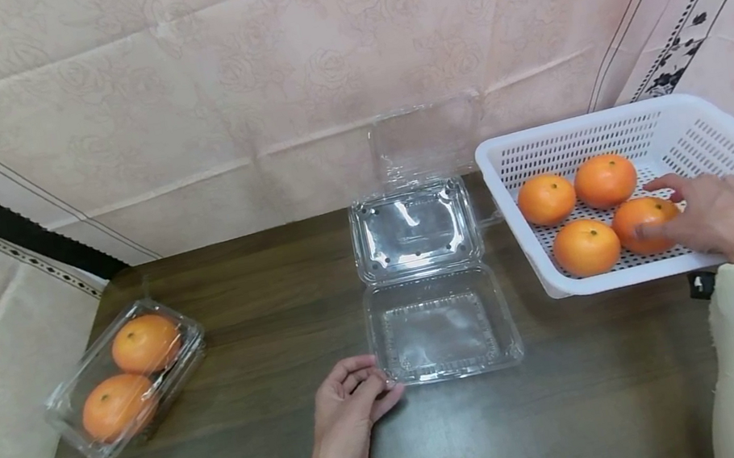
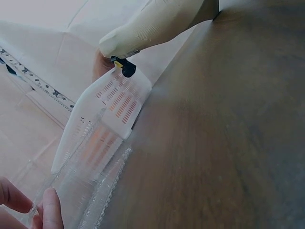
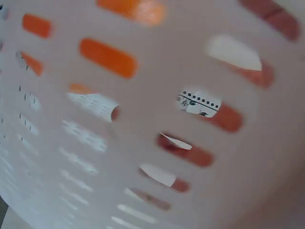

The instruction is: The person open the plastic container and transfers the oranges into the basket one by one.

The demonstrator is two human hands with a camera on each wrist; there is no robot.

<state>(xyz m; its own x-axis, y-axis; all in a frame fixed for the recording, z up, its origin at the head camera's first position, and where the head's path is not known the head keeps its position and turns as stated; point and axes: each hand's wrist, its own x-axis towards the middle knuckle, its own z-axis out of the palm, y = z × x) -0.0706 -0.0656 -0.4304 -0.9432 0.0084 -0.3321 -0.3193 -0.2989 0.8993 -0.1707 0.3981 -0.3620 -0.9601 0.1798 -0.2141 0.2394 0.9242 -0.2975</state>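
An open clear plastic clamshell container lies on the table, and my left hand pinches its front left corner. In the left wrist view, thumb and fingers meet at the container's edge. My right hand reaches over the front rim of a white slotted basket. Its thumb and fingers close round the front right orange there. Three more oranges sit beside it: one front left, one back left, one at the back. Basket wall fills the right wrist view, hiding that hand's grip.
On the left of the table stands a closed clear container with two oranges inside. A pale patterned cloth hangs behind the dark wooden table. More clear plastic rises behind the open container, against the cloth.
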